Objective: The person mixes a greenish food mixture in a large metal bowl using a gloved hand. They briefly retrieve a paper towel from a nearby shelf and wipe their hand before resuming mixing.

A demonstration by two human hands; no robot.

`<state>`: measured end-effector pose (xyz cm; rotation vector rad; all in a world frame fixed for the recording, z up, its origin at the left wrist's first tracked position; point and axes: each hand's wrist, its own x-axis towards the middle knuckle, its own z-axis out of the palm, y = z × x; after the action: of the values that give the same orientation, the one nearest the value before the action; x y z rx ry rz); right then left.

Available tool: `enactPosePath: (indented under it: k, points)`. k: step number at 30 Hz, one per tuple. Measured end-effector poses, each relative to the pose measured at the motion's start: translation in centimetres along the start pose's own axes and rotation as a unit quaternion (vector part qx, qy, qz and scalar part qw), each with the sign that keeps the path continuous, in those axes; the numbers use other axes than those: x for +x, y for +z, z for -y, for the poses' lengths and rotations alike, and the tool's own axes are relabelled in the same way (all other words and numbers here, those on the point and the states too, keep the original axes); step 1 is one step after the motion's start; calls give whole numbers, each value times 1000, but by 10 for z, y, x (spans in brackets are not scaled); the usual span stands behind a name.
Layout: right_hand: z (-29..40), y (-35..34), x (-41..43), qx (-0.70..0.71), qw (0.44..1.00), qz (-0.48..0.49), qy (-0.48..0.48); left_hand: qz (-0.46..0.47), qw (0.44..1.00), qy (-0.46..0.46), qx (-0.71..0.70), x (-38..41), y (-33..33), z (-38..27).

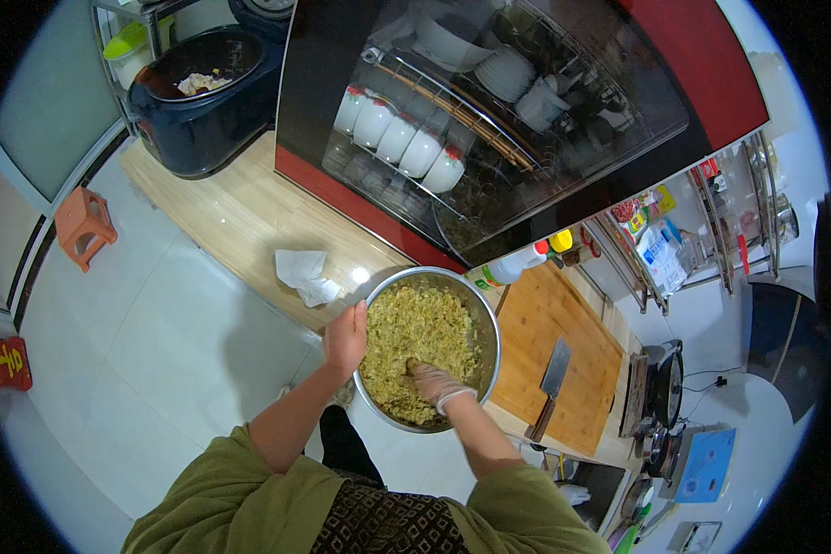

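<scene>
A large stainless steel bowl [493, 325] is in front of me, partly over the edge of the wooden counter. My left hand [346, 341] grips its left rim, fingers at the outside and edge. Inside lies a yellow-green chopped mixture [415, 332] that looks moist and crumbly. My right hand [435, 385], in a clear disposable glove, reaches into the mixture near the bowl's lower right side. Its fingertips are buried, so their grip is hidden.
A crumpled white tissue [306, 275] lies on the counter [249, 201]. Right of the bowl, a cleaver [556, 368] rests on a wooden cutting board [526, 325]. A glass-fronted dish cabinet [388, 215] stands behind. A rice cooker [194, 131] sits open at the far left.
</scene>
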<state>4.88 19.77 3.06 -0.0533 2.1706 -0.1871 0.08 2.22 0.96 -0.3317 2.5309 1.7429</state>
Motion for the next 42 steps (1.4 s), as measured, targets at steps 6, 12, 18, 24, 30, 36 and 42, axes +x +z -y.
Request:
enactPosePath:
  k: [6,12,18,24,30,36,42]
  points:
    - [11,-28,-26,61,997,3,-36,-11,999,22,33,0,-4,-2]
    - [18,-6,-7,103,994,-40,19,5,1000,8,20,3,2,4]
    - [8,-52,-57,27,998,46,-26,0,999,7,54,3,-2,1]
    - [-2,-6,-42,-83,994,63,11,2,1000,9,8,1,3,1]
    - [-11,42,-21,711,693,-122,18,-12,999,29,5,3,3,8]
    - [13,15,4,483,842,-239,-24,7,999,24,22,0,-2,4]
    - [18,-9,19,150,977,-143,-43,8,999,38,28,-5,0,10]
